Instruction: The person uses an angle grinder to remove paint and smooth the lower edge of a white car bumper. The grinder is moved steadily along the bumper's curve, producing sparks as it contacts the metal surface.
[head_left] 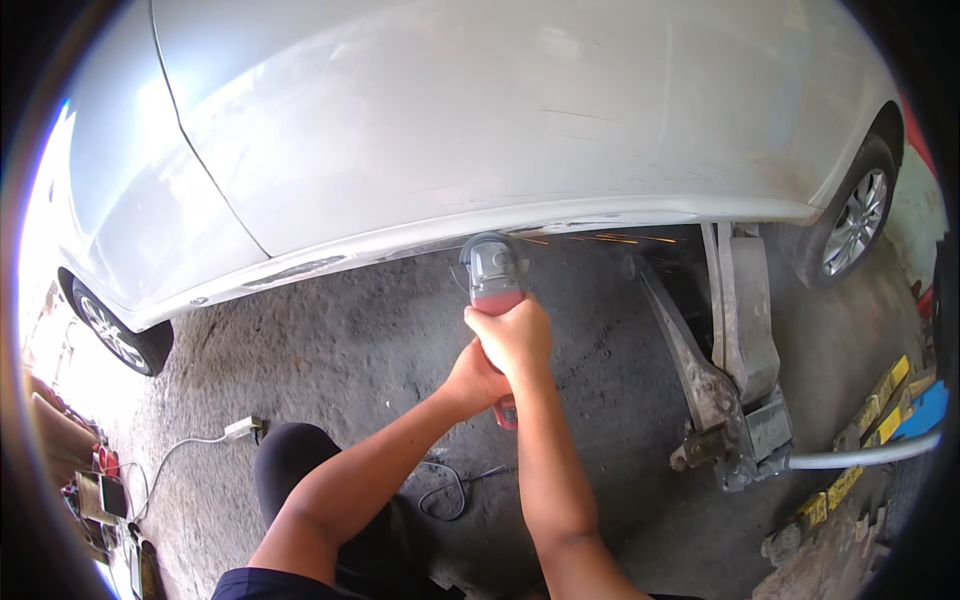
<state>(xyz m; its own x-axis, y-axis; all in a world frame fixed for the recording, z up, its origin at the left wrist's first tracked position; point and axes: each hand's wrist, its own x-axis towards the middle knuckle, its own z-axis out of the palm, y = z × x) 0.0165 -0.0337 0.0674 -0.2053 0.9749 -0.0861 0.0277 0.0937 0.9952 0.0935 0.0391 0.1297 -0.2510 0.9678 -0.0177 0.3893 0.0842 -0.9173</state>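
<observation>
— How are you holding on?
— My right hand [522, 335] is gripping the angle grinder [495, 300] just behind its head, the thumb lying along the left side, and my left hand [478, 378] is clasping the body nearer to me; the fingers are curling round the casing, though most tips are hiding underneath, so I cannot tell how hard they are pressing

— Where is it pointing, and what step are you on?
— It is pointing away from me, with its head sitting up against the lower edge of the car's sill [580, 214]; since sparks [615, 239] are streaking off to the right, I am judging that I am grinding that edge

— What is the next move calling for?
— To my mind it is calling for both hands bracing firmly and the head meeting the metal at an even angle

— How is the tool looking?
— Nearest me a red tail is poking out below my hands, then a red collar is leading into a grey head, and a dark rounded guard [487, 242] is capping the far end; the disc itself is not showing

— And past it?
— Dark, scuffed patches are marking the sill to the left, and a pale door [450, 120] is rising above
</observation>
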